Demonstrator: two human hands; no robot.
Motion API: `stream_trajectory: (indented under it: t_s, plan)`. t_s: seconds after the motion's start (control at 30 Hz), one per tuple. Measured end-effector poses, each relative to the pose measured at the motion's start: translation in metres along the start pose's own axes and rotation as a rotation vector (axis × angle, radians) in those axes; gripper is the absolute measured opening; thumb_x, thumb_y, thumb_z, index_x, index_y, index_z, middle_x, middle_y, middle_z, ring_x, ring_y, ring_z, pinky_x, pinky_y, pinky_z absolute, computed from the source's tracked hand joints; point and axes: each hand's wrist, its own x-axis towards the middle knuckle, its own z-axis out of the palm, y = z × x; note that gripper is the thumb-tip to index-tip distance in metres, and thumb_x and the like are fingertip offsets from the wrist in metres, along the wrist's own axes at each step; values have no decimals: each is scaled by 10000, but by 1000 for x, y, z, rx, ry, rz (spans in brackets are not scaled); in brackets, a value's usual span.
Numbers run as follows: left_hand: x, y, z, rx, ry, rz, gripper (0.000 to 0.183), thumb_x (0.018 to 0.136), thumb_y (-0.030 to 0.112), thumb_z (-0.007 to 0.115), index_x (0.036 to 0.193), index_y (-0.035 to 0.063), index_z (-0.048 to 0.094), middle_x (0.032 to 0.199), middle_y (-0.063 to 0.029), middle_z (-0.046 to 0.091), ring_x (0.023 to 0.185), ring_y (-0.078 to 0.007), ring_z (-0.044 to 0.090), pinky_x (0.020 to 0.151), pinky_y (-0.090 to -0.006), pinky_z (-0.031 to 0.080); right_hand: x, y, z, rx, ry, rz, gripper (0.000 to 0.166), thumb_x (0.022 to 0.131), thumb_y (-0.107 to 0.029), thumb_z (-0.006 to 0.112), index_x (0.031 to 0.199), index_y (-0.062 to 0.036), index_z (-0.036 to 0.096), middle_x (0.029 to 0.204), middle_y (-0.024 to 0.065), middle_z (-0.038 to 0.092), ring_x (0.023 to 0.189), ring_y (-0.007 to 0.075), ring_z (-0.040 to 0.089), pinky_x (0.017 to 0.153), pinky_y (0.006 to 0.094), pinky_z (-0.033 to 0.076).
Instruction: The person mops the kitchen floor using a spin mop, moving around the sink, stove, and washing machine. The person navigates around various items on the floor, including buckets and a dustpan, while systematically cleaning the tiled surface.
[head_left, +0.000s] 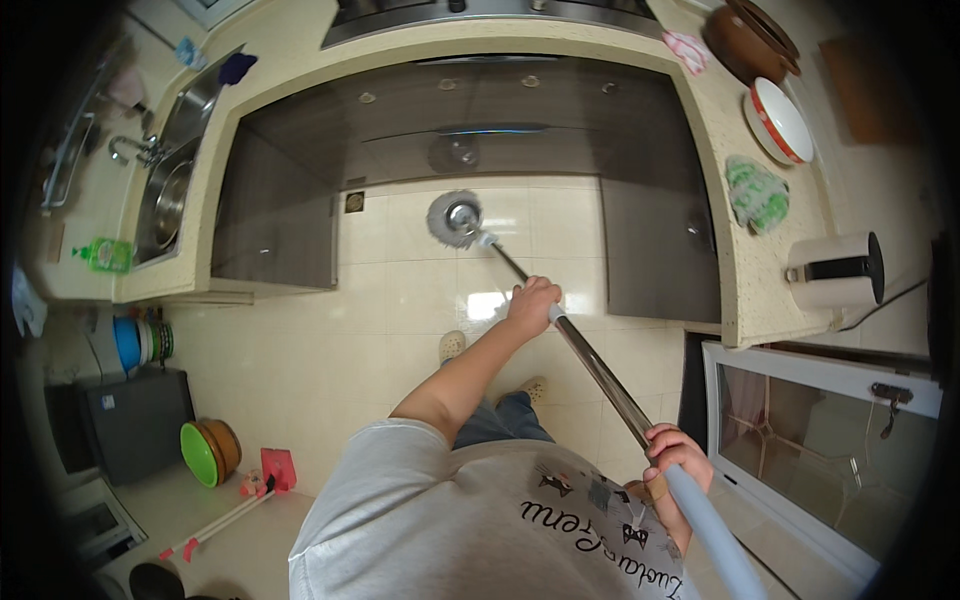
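A spin mop's round grey head (454, 218) lies on the cream tiled floor (420, 300), close to the base of the dark cabinets. Its metal handle (604, 367) slants from there down to the right, ending in a pale blue-grey grip. My left hand (533, 306) is closed around the handle at its middle joint, nearer the mop head. Higher up the pole, my right hand (677, 465) wraps the handle where the metal meets the grip. A square floor drain (355, 201) is left of the mop head.
Dark cabinets (277, 210) surround the floor on three sides. My clogs (452, 346) stand behind the mop. At lower left are a green basin (198, 454) and a pink dustpan (278, 469); at right, a glass-paned door (810, 435). A green cloth (757, 195) lies on the counter.
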Motion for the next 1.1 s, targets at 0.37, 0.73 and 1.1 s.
stream_trajectory:
  t_s: [0.37,0.73,1.1]
  plan:
    - [55,126,117,45,-378,195,166,740,121,561,905,130,550,1010,-37,532,1087,-195,442,856,-560,356,-74,3,-51,-334,334,130,334,724,-223,675,633,-37,413,791,120,498,862,291,531,759,373,423]
    - [-45,201,115,-195,-625,398,333,638,230,734,845,124,495,888,-45,544,977,-245,492,808,-449,360,-86,-59,-90,-203,840,-341,376,828,-370,518,640,-68,396,523,55,387,465,165,390,469,279,350]
    - [-102,154,83,-294,-533,293,315,662,229,719,875,126,511,845,-42,566,906,-257,523,808,-411,365,-52,-44,-138,378,432,-609,396,773,-413,567,656,-65,418,529,49,384,472,164,401,433,270,361]
